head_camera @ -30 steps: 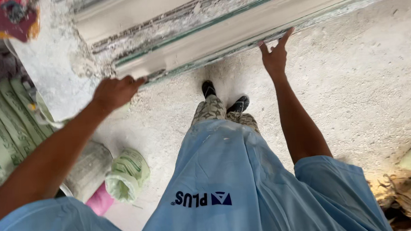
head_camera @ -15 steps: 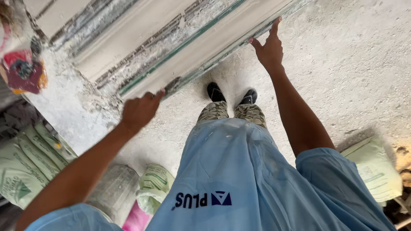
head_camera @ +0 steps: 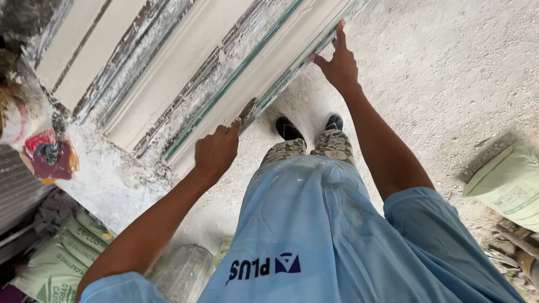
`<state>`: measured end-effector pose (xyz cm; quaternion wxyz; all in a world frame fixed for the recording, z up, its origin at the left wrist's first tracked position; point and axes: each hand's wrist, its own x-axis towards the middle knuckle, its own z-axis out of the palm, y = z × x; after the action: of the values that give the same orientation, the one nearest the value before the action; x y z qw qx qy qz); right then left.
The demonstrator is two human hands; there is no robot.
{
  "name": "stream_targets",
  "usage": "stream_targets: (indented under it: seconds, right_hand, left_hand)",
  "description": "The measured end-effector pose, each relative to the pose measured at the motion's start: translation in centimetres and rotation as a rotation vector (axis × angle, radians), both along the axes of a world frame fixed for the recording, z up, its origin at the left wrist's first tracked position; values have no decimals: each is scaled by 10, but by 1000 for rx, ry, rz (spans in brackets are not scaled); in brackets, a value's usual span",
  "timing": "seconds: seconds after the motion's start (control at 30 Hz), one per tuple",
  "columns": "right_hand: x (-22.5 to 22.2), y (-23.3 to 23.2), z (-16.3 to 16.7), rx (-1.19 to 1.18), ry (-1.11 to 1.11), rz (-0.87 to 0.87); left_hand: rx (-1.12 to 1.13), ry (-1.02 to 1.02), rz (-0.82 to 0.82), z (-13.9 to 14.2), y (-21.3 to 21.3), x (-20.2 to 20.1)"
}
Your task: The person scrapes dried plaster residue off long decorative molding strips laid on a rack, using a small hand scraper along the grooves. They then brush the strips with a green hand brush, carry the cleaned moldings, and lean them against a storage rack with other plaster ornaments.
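The left hand point(head_camera: 215, 153) was loosely curled, its forefinger stretched out to touch the near edge of a long white plaster moulding point(head_camera: 216, 80) lying on a plaster-crusted surface point(head_camera: 108, 178). The right hand point(head_camera: 337, 65) pressed the same edge farther along, fingers point(head_camera: 341, 34) apart (neither hand gripped anything). Pale green sacks point(head_camera: 517, 187) lay on the dusty floor point(head_camera: 462, 67), beside the black shoes point(head_camera: 288, 129).

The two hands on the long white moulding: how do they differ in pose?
The left hand is curled, its index fingertip pressing the white moulding at its near edge. The right hand is more open, index finger pointing up along the edge, thumb spread. Both touch the same edge; neither grips it.
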<state>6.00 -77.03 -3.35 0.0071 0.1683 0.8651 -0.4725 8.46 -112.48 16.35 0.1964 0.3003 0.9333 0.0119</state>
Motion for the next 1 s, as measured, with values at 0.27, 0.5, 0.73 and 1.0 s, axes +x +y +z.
stream_targets:
  seconds: [0.27,0.5,0.73,1.0]
  right_hand:
    - [1,7,4,-7,-143,-50]
    - [-7,34,4,184,-58,2]
    - [-15,42,-1,81,56,53]
    - [-36,191,-2,85,-90,66]
  left_hand:
    - [71,-30,-134,-91,144,-106]
    - [135,-4,8,-27,45,-43]
    - [198,79,11,-56,167,-92]
    - [85,-22,82,-45,155,-99]
